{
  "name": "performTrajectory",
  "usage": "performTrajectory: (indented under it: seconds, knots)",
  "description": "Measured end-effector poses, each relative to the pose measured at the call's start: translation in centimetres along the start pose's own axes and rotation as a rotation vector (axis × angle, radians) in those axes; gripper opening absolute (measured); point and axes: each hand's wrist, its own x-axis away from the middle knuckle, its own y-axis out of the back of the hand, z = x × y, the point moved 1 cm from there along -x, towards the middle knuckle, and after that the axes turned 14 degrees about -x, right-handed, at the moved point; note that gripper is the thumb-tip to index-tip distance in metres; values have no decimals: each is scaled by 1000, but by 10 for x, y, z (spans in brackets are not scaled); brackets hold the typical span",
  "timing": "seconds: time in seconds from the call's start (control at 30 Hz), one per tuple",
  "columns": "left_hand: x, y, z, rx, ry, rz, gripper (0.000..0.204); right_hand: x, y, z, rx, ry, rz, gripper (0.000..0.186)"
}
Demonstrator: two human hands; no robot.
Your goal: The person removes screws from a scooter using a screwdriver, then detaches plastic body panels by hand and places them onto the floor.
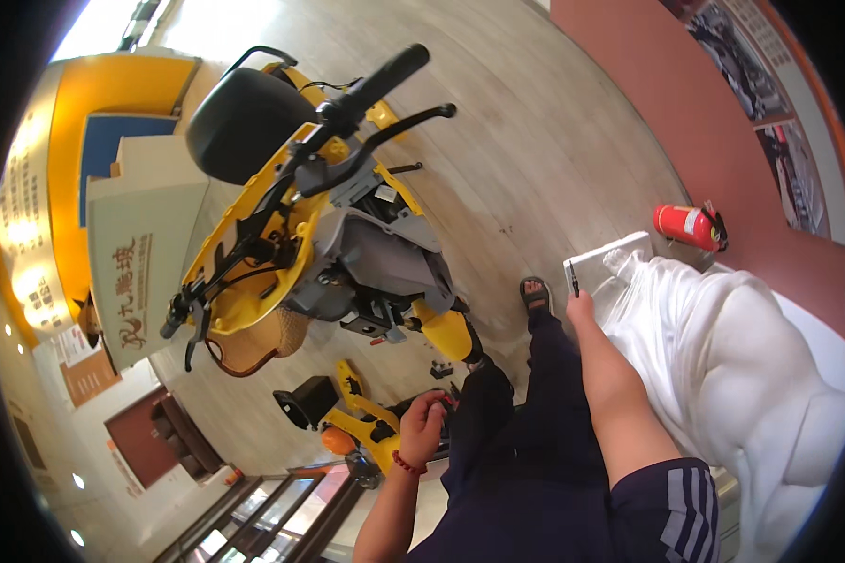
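My left hand, with a red bead bracelet at its wrist, is closed in front of my left thigh. Something small and red shows at its fingertips, too little of it to name. My right hand reaches forward and grips a slender dark tool with a thin tip, near the corner of a white plinth. Ahead and to the left stands a yellow scooter, its front panels off and grey inner parts bare. A loose yellow body panel lies on the floor left of my left hand.
A white statue stands close at my right. Behind it a red fire extinguisher lies near the wall. A dark box and an orange ball-like thing are by the yellow panel. Large cartons stand beyond the scooter.
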Motion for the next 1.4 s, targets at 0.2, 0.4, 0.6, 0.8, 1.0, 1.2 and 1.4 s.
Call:
performTrajectory:
  seconds: [0.2, 0.4, 0.6, 0.8, 1.0, 1.2, 1.4]
  knots:
    - [-2, 10, -31, -109, -128, -48, 23, 3, 38, 41, 75, 49, -25, 28]
    - [-18, 16, -49, -98, -138, 45, 23, -21, 82, 66, 45, 57, -77, 28]
    - [-46, 31, -85, -166, -365, -6, 24, -52, 134, 100, -181, 114, -211, 23]
    - [-90, 49, -139, -260, -383, -6, 22, -56, 159, 181, -393, 14, -66, 22]
    - [-149, 23, -174, -245, -305, 11, 26, -144, 200, 215, -214, 2, -83, 20]
    - [-198, -27, -203, -103, 102, -109, 27, -229, 225, 350, 91, -9, 108, 19]
    - [-194, -70, -256, 99, 252, -437, 23, -278, 243, 544, 259, 74, 350, 18]
